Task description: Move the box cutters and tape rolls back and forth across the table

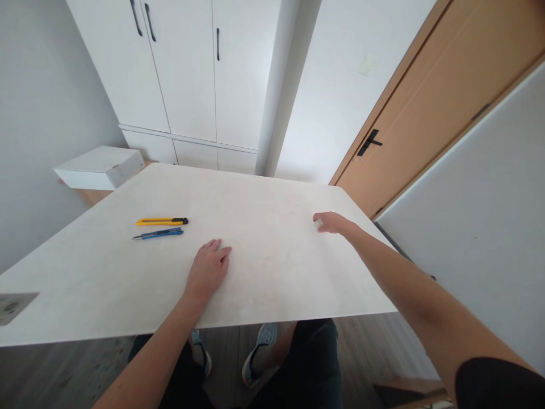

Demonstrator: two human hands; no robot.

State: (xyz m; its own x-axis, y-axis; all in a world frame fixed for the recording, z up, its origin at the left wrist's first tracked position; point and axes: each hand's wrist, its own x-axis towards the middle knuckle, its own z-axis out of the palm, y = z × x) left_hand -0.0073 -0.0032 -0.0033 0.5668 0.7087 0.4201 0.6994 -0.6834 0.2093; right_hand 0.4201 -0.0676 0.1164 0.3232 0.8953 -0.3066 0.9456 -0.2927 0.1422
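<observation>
My left hand [207, 268] lies flat on the white table [264, 199], palm down, fingers stretched out together and holding nothing. My right hand [331, 222] reaches out to the table's right side with the fingers curled down; a small pale thing may sit under the fingertips, too small to make out. A yellow utility knife [162, 221] and a blue utility knife [158, 233] lie side by side on the table, to the left of and beyond my left hand, apart from both hands.
A white box [99, 167] sits on a low wooden surface past the table's far left corner. White cupboards [187, 68] stand behind, a wooden door [430, 108] at the right. A grey patch [12, 305] marks the table's near left edge. My legs and shoes show below.
</observation>
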